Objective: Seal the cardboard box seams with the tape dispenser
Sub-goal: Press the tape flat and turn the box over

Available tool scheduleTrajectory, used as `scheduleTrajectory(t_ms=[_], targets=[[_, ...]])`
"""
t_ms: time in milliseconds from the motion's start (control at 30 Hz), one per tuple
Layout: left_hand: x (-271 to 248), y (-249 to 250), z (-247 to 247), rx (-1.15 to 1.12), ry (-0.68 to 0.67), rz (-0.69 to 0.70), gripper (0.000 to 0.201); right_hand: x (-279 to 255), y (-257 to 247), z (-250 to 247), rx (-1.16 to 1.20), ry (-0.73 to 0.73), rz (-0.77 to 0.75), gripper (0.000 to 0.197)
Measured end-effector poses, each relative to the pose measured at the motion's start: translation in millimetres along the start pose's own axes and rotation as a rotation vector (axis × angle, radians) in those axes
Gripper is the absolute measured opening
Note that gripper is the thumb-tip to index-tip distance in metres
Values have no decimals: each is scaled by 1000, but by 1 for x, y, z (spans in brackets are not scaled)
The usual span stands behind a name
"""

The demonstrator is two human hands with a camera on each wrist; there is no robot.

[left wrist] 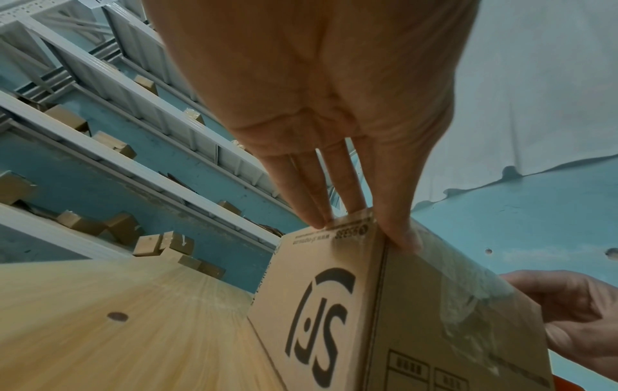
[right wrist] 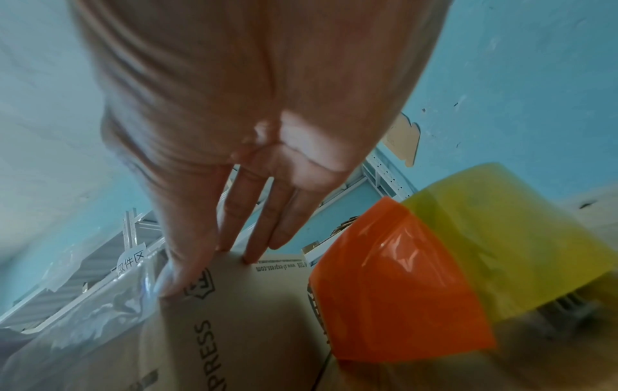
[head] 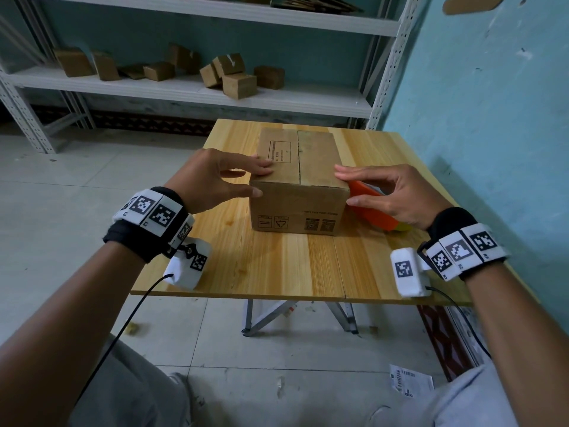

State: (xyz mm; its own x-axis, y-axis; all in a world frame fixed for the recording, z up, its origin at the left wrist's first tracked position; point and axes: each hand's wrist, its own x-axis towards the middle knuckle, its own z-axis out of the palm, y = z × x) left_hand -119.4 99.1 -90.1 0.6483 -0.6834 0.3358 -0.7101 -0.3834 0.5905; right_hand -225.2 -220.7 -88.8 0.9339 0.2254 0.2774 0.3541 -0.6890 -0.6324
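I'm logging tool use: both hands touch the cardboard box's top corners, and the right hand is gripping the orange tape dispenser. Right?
Not quite. The right hand grips nothing: its straight fingers touch the cardboard box, as the left hand does. The orange tape dispenser lies beside the box on the table, untouched, as the right wrist view shows.

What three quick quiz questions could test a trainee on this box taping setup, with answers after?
1. True or false: the right hand grips the orange tape dispenser.
2. On which side of the cardboard box does the tape dispenser lie? A. its left; B. its right; C. on top.
3. Which part of the left hand touches the box's near top corner?

Key:
1. False; its straight fingers touch the box's top right edge.
2. B, on the wooden table.
3. The thumb.
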Motion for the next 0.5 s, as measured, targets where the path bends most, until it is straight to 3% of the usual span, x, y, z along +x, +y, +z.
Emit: scheduleTrajectory(t_ms=[500], targets=[[-1,0,3,-6,35,8,41,-4,-2,7,22,50,-3,44]])
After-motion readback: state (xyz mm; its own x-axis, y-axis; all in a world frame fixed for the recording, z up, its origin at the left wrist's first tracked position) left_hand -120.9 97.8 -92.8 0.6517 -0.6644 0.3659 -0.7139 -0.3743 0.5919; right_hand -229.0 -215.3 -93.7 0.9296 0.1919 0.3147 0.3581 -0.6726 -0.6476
